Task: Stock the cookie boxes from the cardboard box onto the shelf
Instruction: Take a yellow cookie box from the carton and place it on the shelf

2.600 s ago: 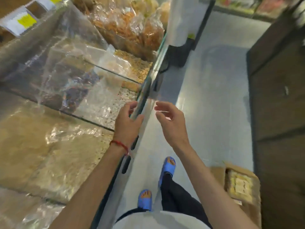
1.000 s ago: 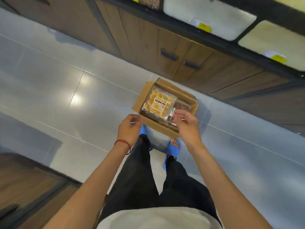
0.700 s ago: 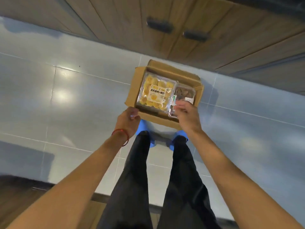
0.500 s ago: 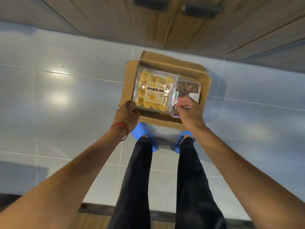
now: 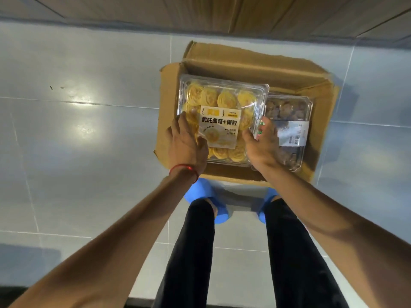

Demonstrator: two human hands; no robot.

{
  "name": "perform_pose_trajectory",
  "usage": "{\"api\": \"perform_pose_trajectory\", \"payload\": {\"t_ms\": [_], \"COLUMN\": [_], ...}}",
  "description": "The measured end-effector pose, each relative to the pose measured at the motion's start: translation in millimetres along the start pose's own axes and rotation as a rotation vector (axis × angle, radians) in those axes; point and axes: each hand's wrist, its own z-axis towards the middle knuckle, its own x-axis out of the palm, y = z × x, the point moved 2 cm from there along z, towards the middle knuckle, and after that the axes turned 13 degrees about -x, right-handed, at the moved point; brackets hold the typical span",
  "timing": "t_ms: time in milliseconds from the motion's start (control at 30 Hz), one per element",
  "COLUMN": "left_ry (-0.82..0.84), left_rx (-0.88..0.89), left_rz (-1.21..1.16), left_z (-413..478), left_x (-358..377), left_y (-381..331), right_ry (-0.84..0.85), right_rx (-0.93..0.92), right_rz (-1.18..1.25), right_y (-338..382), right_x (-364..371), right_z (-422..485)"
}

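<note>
An open cardboard box (image 5: 251,65) stands on the tiled floor in front of my feet. On top inside lies a clear plastic box of yellow cookies (image 5: 222,103) with a yellow-and-white label. A lower clear box of brown cookies (image 5: 289,114) lies to its right. My left hand (image 5: 185,143) grips the yellow box's left near edge, thumb on the lid. My right hand (image 5: 262,143) grips its right near edge, fingers down between the two cookie boxes. The shelf is out of view.
Wooden cabinet fronts (image 5: 200,10) run along the far side just behind the cardboard box. Grey floor tiles (image 5: 77,141) spread left and right. My legs and blue slippers (image 5: 209,203) stand right at the box's near wall.
I turned from the display counter to the cardboard box and bent down over it. Both hands came down from the box's near edge onto the yellow cookie box and took hold of its sides.
</note>
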Motion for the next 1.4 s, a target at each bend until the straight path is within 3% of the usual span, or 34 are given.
{"api": "perform_pose_trajectory", "payload": {"t_ms": [200,633,967,1267,1400], "left_ry": [-0.094,0.073,0.08,-0.08,-0.169], "left_rx": [-0.022,-0.235,-0.424,-0.651,-0.661], "left_rz": [-0.074,-0.294,-0.444,-0.782,-0.97], "left_z": [3.0,-13.8,-121.8,-252.5,-333.7], "left_x": [8.0,-5.8,-44.0,-68.2,-83.8], "left_y": [4.2,29.2,15.0,-24.0,-31.9], "right_ry": [0.023,0.034,0.171,0.357,0.438], "right_rx": [0.007,0.026,-0.037,-0.237,-0.351], "right_rz": [0.014,0.044,-0.048,-0.132,-0.172], "right_y": [-9.9,15.6,49.5,83.4,101.0], "right_x": [7.2,-10.6,-92.9,-175.7,-224.6], "right_z": [7.4,-24.3,-97.0,-165.1,-223.8]}}
